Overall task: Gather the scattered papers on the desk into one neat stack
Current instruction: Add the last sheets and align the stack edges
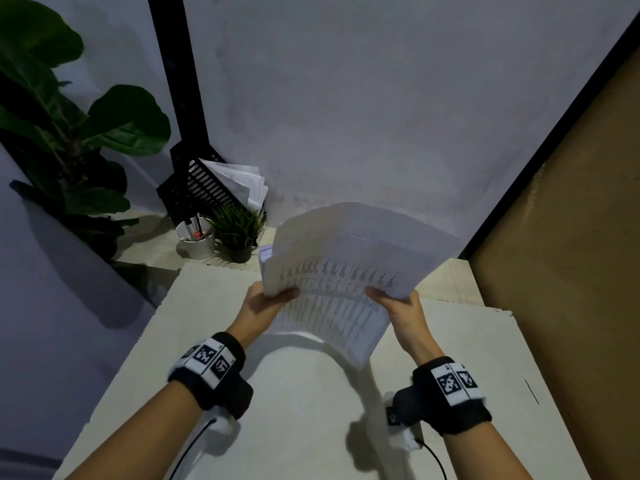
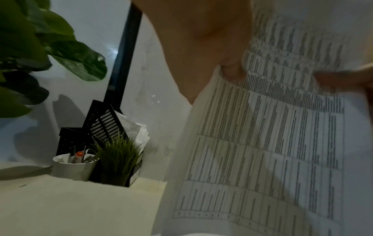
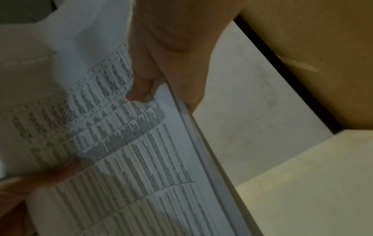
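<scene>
A sheaf of white papers [image 1: 346, 271] printed with tables is held up above the pale desk [image 1: 304, 410], fanned and uneven at the top. My left hand [image 1: 273, 299] grips its left edge, thumb on the front sheet. My right hand [image 1: 394, 299] grips the right edge, thumb on top. In the left wrist view the printed papers [image 2: 272, 143] fill the right side with my left hand's thumb [image 2: 232, 70] pressed on them. In the right wrist view my right hand's thumb [image 3: 141, 89] pinches the papers [image 3: 121, 151], whose stacked edges show on the right.
At the desk's back left stand a black slotted file holder [image 1: 204, 188] with more sheets, a white cup [image 1: 195, 239] of pens and a small potted grass plant [image 1: 239, 233]. A large-leaved plant [image 1: 69, 126] is at the left. A brown panel [image 1: 571, 237] walls the right side.
</scene>
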### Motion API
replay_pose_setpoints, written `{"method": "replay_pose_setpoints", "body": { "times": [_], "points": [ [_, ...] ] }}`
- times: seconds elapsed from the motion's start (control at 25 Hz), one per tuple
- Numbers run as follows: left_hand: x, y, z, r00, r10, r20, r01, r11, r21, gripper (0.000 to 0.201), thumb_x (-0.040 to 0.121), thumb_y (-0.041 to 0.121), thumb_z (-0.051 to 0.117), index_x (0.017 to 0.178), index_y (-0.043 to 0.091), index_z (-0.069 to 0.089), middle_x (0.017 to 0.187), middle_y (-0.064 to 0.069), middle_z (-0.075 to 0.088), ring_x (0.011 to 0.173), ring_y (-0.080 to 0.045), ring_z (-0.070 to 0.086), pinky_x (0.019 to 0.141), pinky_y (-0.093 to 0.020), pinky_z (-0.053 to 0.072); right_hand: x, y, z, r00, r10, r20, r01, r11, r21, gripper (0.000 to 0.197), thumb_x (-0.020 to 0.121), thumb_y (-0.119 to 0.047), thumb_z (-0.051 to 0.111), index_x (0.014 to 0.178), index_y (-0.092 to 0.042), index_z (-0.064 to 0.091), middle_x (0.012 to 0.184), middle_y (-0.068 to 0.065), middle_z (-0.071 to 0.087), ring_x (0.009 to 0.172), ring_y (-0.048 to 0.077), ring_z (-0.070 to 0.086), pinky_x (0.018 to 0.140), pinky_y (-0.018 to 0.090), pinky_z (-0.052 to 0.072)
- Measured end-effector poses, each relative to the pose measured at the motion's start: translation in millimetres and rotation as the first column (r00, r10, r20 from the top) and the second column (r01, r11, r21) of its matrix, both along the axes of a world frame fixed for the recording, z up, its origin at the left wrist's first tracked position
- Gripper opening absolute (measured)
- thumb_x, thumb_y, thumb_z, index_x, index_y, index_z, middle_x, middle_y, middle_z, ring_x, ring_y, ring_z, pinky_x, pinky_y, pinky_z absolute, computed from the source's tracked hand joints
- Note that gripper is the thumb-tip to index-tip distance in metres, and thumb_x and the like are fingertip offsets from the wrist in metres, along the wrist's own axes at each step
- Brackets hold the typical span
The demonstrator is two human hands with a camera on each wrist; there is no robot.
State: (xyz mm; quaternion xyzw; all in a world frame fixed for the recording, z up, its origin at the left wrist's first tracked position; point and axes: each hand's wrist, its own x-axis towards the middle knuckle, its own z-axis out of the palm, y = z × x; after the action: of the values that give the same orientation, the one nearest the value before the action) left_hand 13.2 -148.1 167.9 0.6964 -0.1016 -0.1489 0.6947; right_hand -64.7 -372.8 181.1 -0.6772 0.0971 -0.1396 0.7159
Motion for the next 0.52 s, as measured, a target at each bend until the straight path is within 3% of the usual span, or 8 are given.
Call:
{"method": "replay_pose_setpoints", "body": {
  "times": [0.08,0.12,0.2,0.32,0.4,0.52],
  "points": [
    [-0.5,5.0,8.6,0.999,0.005,0.037,-0.003,0.999,-0.054,0.043,0.049,0.042,0.08,0.085,0.031,0.059,0.087,0.005,0.065,0.083,-0.008,0.063,0.075,-0.032,0.056,-0.8,3.5,6.0,0.998,0.043,0.045,-0.043,0.999,-0.006,0.027,0.068,-0.01,0.072,0.09,-0.023,0.065,0.09,-0.003,0.07,0.088,0.012,0.068,0.075,0.027,0.058],
    [-2.1,6.9,11.3,0.998,-0.017,0.066,0.02,0.999,-0.05,0.039,0.054,0.036,0.081,0.086,0.031,0.059,0.087,0.006,0.065,0.081,-0.003,0.064,0.071,-0.027,0.056,-0.8,5.9,5.9,0.998,0.048,0.032,-0.047,0.999,-0.009,0.029,0.066,-0.013,0.072,0.092,-0.024,0.064,0.089,-0.004,0.071,0.087,0.011,0.068,0.075,0.027,0.058],
    [-3.7,10.0,14.2,0.993,-0.086,0.079,0.089,0.995,-0.036,0.034,0.061,0.033,0.079,0.089,0.028,0.06,0.084,0.003,0.07,0.08,-0.005,0.067,0.066,-0.02,0.054,-0.3,8.8,1.5,0.999,0.037,-0.001,-0.037,0.999,-0.003,0.034,0.064,-0.014,0.074,0.094,-0.024,0.063,0.088,-0.004,0.072,0.087,0.012,0.069,0.076,0.027,0.057],
    [0.3,11.3,9.8,0.993,-0.103,0.061,0.103,0.995,0.005,0.063,0.042,0.062,0.077,0.092,0.026,0.062,0.089,0.001,0.072,0.087,-0.014,0.069,0.068,-0.024,0.056,0.1,10.9,-3.1,1.0,0.005,-0.013,-0.005,1.0,-0.009,0.033,0.064,-0.016,0.072,0.094,-0.025,0.061,0.087,-0.005,0.07,0.082,0.007,0.068,0.07,0.024,0.057],
    [-0.4,6.6,12.9,0.997,-0.017,0.07,0.018,1.0,-0.017,0.054,0.046,0.057,0.074,0.09,0.028,0.06,0.092,-0.001,0.068,0.09,-0.018,0.067,0.071,-0.028,0.055,0.4,12.0,-0.2,1.0,-0.031,-0.002,0.031,0.999,-0.035,0.026,0.066,-0.014,0.073,0.088,-0.024,0.062,0.083,-0.003,0.068,0.078,0.008,0.065,0.065,0.022,0.055],
    [-2.1,3.1,28.8,0.987,0.052,0.153,-0.037,0.994,-0.1,0.028,0.059,0.045,0.069,0.082,0.031,0.062,0.082,0.006,0.067,0.078,-0.006,0.065,0.065,-0.024,0.054,2.4,13.4,12.6,0.998,-0.024,0.062,0.026,0.999,-0.022,0.025,0.074,0.002,0.07,0.084,-0.021,0.063,0.08,-0.002,0.068,0.075,0.005,0.066,0.066,0.025,0.056]
  ]
}}
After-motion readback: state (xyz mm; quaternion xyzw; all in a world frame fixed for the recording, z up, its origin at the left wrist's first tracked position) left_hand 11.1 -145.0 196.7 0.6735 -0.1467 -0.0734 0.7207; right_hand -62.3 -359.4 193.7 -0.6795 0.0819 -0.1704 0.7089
